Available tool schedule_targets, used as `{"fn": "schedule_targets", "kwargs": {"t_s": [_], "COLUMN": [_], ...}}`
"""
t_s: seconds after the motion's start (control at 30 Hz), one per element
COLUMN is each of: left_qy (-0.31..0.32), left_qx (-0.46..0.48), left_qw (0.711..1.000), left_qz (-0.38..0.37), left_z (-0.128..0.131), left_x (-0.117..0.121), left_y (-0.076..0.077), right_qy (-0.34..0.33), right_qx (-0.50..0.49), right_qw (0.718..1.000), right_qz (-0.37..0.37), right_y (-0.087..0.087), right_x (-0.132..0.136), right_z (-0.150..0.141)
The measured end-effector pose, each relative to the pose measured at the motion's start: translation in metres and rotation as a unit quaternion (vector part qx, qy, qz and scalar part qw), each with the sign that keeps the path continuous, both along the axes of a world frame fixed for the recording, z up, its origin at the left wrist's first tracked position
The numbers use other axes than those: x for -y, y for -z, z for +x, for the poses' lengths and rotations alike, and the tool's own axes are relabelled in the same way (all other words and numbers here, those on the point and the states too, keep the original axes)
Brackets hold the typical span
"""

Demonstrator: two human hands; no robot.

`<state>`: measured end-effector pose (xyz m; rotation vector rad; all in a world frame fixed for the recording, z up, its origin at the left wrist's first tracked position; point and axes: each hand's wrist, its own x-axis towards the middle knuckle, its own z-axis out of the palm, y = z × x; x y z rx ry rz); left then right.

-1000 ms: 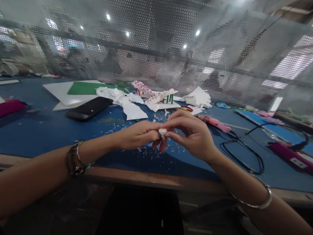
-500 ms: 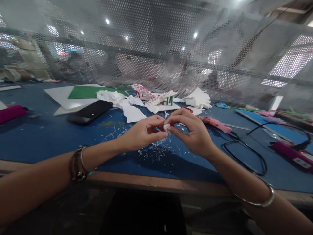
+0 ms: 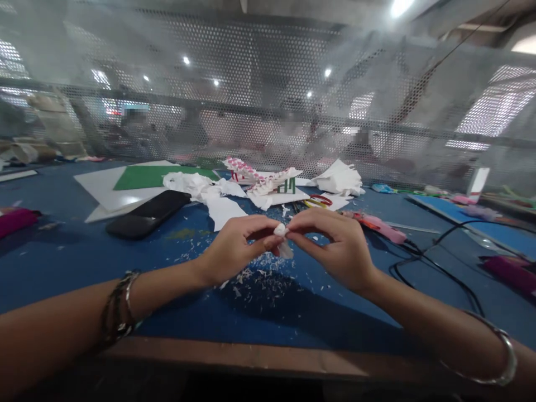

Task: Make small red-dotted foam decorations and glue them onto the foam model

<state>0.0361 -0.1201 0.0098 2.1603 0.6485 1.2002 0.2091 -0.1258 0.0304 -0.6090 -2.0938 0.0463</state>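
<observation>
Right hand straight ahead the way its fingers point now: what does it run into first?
The right hand would press into the small white piece pinched at its fingertips, then probably the left hand just beyond; depth between them is hard to judge.

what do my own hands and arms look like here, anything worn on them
Your left hand and right hand are bare, without gloves, and no sleeves show on the forearms. The left wrist has dark, braided-looking bracelets beside a thin silvery one; the right forearm has a silvery bangle.
</observation>
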Motion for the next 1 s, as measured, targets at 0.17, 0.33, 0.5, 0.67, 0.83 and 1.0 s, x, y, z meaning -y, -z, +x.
{"fn": "schedule_targets", "kwargs": {"t_s": [0.17,0.33,0.5,0.67,0.83,1.0], "left_qy": [-0.012,-0.021,0.001,-0.01,-0.013,0.01], "left_qx": [-0.041,-0.08,-0.06,-0.055,-0.096,-0.122], "left_qw": [0.998,0.992,0.998,0.998,0.986,0.976], "left_qz": [0.051,0.09,0.016,0.03,0.136,0.182], "left_z": [0.0,0.002,0.007,0.014,0.018,0.021], "left_x": [-0.012,-0.025,-0.037,-0.042,-0.042,-0.042], "left_y": [-0.006,-0.007,-0.003,-0.004,-0.008,-0.007], "right_qy": [-0.011,-0.018,-0.001,-0.003,-0.014,-0.057], "right_qx": [-0.021,-0.031,-0.009,-0.003,-0.025,-0.077], "right_qw": [0.996,0.994,0.993,0.995,0.987,0.955], "right_qz": [-0.084,-0.107,-0.116,-0.1,-0.16,-0.28], "right_y": [0.001,0.002,0.003,0.005,0.005,0.01], "right_x": [-0.007,-0.015,-0.023,-0.028,-0.026,-0.02], "right_z": [0.001,0.003,0.007,0.012,0.019,0.02]}}
